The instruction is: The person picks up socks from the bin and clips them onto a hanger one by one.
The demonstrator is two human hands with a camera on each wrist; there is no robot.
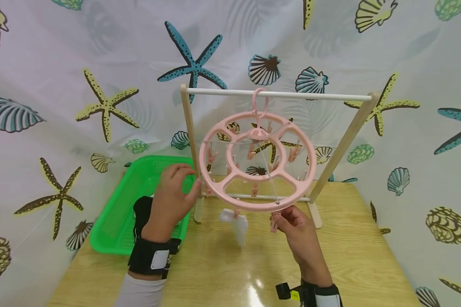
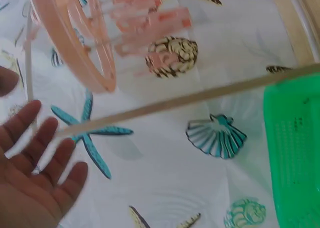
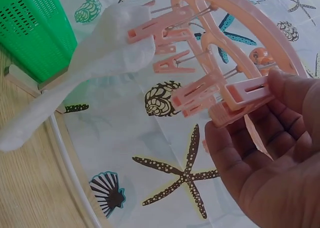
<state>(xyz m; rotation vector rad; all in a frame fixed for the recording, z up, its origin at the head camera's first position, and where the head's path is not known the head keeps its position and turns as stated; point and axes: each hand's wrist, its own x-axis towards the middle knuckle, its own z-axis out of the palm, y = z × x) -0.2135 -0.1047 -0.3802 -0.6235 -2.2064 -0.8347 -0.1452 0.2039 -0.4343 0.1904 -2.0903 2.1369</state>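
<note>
A round pink clip hanger (image 1: 257, 207) hangs by its hook from a white bar, with several pink clothespins dangling below it. My right hand (image 1: 299, 234) pinches one clothespin (image 3: 248, 91) at the ring's front edge, thumb on one side and fingers on the other. To its left, a white sock (image 1: 240, 228) hangs from another clothespin (image 3: 150, 29). My left hand (image 1: 172, 198) is raised in front of the basket, left of the ring; its fingers are spread and loosely bent with nothing between them, as the left wrist view shows.
A green basket (image 1: 113, 213) stands at the left with a black cloth item (image 1: 141, 212) inside, partly hidden by my left arm. The hanger's stand has wooden side posts (image 1: 345, 145) and a white top bar (image 1: 315, 95). Behind the wooden table (image 1: 353, 238) hangs a seashell-patterned sheet (image 1: 230, 51).
</note>
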